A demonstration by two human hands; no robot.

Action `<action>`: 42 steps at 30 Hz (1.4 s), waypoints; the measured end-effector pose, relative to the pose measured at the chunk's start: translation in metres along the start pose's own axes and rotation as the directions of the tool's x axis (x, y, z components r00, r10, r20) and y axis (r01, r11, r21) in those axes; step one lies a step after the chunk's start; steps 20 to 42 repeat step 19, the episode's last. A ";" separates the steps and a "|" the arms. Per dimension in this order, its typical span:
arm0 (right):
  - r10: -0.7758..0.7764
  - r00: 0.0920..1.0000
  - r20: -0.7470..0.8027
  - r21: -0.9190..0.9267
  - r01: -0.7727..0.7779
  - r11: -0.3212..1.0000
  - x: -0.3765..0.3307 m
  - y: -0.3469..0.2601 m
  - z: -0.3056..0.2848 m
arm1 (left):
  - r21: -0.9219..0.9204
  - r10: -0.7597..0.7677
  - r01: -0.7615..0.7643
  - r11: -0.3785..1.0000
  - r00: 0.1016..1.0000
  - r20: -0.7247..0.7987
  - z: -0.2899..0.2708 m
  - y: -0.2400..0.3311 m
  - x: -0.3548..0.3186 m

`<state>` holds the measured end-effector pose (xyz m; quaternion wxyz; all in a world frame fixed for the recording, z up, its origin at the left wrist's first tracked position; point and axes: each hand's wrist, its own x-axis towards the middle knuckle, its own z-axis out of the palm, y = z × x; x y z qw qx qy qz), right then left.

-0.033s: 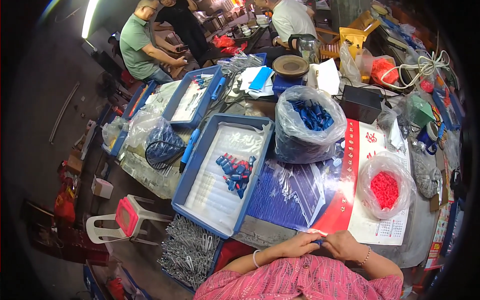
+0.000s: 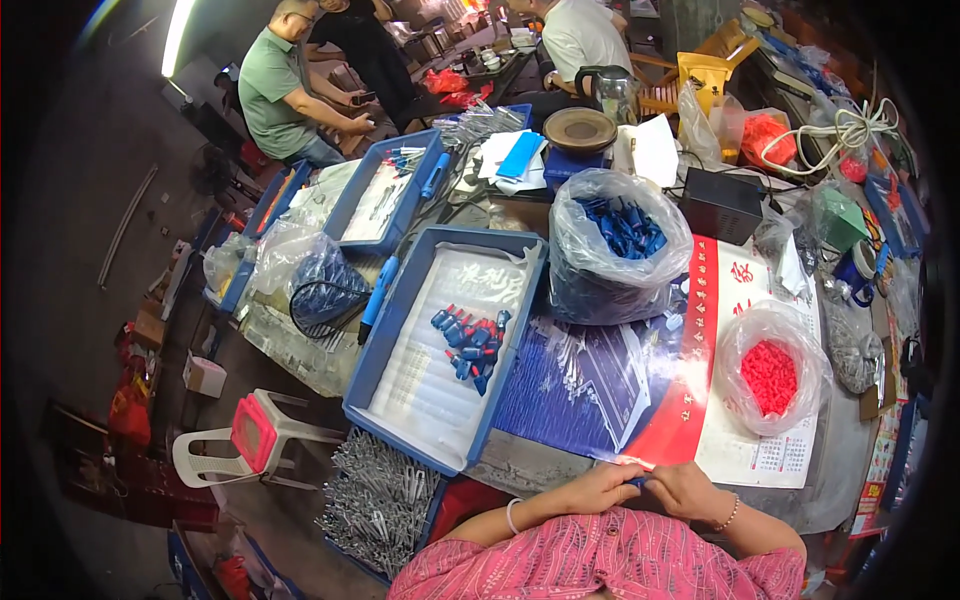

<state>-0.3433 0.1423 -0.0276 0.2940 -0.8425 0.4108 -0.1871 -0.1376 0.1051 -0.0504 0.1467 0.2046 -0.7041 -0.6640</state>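
Observation:
At the near edge of the table, my left hand [image 2: 598,489] and my right hand [image 2: 684,490] meet with fingers closed. Between them they pinch a small blue plastic piece [image 2: 637,482], mostly covered by the fingers. To the left of them lies a blue tray [image 2: 362,392] lined with white, holding a small heap of blue plastic pieces with red ends [image 2: 474,345]. A clear bag [image 2: 585,285] full of blue plastic pieces [image 2: 622,228] stands beyond my hands. Further right, another clear bag [image 2: 738,400] is filled with small red pieces [image 2: 768,380].
A bin of metal rods [image 2: 375,505] sits low at the left of my arm. Behind are a second blue tray [image 2: 375,240], a round-topped scale [image 2: 580,130] and a black box [image 2: 720,208]. A plastic chair [image 2: 265,438] stands left. Several people are at the far side.

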 end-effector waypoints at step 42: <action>0.450 0.893 -0.019 0.683 -0.317 0.657 0.017 0.006 -0.016 | -0.323 -0.294 0.197 0.926 0.911 -0.289 -0.020 0.031 -0.015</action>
